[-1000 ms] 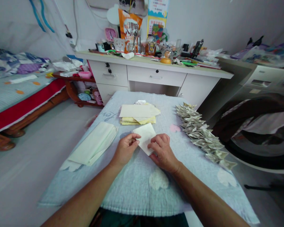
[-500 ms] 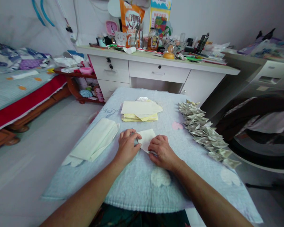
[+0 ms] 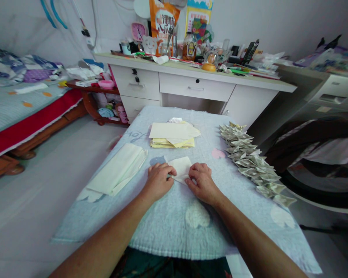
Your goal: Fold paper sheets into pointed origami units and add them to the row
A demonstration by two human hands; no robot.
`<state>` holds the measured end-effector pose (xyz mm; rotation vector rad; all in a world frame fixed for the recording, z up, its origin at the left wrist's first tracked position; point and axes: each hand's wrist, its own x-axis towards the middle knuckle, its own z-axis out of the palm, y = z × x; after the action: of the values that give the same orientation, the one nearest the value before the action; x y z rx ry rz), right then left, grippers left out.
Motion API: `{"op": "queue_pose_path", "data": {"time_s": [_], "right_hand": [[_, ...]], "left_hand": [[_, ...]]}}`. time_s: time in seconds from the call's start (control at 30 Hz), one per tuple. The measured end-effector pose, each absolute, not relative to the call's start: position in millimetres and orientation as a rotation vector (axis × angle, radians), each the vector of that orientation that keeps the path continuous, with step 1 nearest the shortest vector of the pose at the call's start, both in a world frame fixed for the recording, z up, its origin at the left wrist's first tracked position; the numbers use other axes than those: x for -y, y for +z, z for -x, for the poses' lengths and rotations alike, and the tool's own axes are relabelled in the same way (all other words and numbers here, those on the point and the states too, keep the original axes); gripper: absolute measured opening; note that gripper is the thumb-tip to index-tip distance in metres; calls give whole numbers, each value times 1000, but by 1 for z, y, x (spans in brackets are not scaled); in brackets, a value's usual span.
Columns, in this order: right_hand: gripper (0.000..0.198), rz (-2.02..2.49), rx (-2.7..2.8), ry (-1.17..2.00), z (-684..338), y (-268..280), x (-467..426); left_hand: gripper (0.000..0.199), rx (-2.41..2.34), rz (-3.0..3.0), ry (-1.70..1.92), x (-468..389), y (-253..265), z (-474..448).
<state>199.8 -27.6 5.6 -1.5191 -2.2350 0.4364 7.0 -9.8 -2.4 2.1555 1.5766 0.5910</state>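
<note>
A small sheet of pale paper (image 3: 181, 166) lies on the cloth-covered table (image 3: 162, 231), its near edge folded up. My left hand (image 3: 160, 178) pinches the paper's left near corner between thumb and fingers. On the other side, my right hand (image 3: 201, 181) has its curled fingers and thumb on the right near edge. Beyond the hands sits a stack of cream and yellow paper (image 3: 171, 133). Left of my left hand rests a pile of larger pale folded sheets (image 3: 117, 170).
Along the table's right side runs a row of folded, pointed paper pieces (image 3: 249, 162). A white desk (image 3: 194, 83) with clutter on top stands behind. A front-loading washing machine (image 3: 333, 92) is at the right, a bed (image 3: 31, 108) at the left.
The paper's near edge now shows a fold across it. My left hand has shifted slightly nearer along the left edge, and my right hand has moved a little right.
</note>
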Motion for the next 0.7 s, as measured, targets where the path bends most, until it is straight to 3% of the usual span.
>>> {"op": "queue_pose_path", "data": {"time_s": [0.17,0.7], "right_hand": [[16,1673,2148,465,-198,2,26],[15,1787,2084,375,-193,-5,24]], "left_hand": [[10,-1574,-2168,559,12,2,-7],[5,-1605,-2176,536,11,1,-9]]}}
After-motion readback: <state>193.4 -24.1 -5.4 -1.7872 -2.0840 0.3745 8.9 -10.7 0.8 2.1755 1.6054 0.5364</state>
